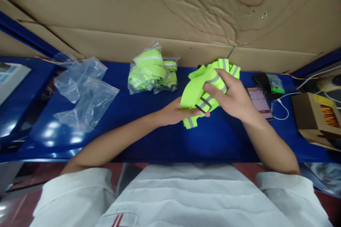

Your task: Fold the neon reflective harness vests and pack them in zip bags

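Above the blue table, both my hands hold a folded neon-yellow reflective strap [195,90] with grey stripes and a black buckle [204,104]. My left hand [174,111] supports it from below and the left, its fingers partly hidden under the fabric. From the right, my right hand [229,94] grips the upper part, thumb pressed on the front. One striped end hangs below my left hand. More neon-yellow strap [234,71] shows behind my right hand; whether it joins the held bundle I cannot tell.
Clear bags packed with yellow straps [149,67] stand against the cardboard wall [106,39]. Loose clear plastic bags [85,95] lie on the left of the blue table [149,134]. At right are a phone [259,103], a white cable [283,113] and an opened cardboard box [306,110].
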Motion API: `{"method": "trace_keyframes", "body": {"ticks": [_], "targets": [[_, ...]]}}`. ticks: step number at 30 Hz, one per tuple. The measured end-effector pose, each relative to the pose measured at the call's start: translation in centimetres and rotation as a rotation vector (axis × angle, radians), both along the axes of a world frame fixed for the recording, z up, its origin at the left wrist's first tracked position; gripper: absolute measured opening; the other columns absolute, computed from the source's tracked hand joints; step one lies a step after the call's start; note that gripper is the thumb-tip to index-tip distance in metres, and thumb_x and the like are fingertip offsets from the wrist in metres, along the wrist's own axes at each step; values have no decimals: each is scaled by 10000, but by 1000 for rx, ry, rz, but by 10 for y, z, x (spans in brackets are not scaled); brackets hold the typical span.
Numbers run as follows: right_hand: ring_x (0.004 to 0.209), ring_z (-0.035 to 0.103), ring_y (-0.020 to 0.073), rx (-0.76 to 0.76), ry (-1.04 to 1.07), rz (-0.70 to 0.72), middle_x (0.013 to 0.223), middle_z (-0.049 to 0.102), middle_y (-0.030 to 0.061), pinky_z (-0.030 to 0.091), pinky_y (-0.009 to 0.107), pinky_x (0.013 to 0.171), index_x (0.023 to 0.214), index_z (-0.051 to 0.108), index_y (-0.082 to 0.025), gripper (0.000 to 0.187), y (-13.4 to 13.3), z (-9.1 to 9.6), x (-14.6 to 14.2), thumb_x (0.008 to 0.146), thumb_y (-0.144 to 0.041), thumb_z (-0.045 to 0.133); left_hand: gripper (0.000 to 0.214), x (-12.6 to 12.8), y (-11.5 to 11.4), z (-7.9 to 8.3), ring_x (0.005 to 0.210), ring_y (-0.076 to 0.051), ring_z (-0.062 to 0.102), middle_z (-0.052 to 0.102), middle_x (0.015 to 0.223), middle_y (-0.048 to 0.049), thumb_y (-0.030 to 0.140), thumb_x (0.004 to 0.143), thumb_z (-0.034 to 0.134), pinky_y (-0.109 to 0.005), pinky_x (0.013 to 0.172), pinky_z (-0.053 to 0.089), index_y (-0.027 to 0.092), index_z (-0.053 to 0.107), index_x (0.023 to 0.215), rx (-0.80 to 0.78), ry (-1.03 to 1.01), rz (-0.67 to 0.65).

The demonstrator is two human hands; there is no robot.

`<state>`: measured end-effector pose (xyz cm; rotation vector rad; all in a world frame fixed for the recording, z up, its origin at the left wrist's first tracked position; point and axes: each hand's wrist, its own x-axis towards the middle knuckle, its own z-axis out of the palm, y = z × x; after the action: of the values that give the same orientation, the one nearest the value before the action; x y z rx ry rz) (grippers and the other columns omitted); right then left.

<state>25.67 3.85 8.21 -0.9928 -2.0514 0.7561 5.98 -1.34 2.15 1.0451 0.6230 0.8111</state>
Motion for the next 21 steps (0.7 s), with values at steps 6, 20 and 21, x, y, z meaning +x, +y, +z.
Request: {"method": "trace_keyframes", "body": {"ticks": [6, 20, 21], "targets": [[1051, 746, 259, -250, 73, 140, 1151, 789, 55, 628, 388, 935, 1193, 742, -215, 518, 13, 7, 10, 923, -657, 729, 386, -29, 23, 6, 897, -180, 767, 805, 1009, -124, 462, 923, 803, -250, 819, 625, 114, 784, 1091, 217, 210, -119], [1156, 730, 238, -649, 264, 247, 1264, 758, 46, 635, 370, 983, 1350, 668, -280, 664, 4, -6, -1, 850, -702, 784, 403, -33, 20, 29, 718, -165, 751, 781, 822, -96, 520, 944, 747, -194, 639, 596, 118, 747, 972, 216, 314, -324], [1156, 724, 229, -584, 231, 271, 1272, 750, 40, 623, 357, 996, 1340, 668, -279, 637, 4, -7, -2, 867, -692, 773, 404, -35, 20, 28, 723, -164, 752, 784, 827, -99, 520, 948, 739, -189, 643, 591, 116, 753, 964, 261, 337, -315]]}}
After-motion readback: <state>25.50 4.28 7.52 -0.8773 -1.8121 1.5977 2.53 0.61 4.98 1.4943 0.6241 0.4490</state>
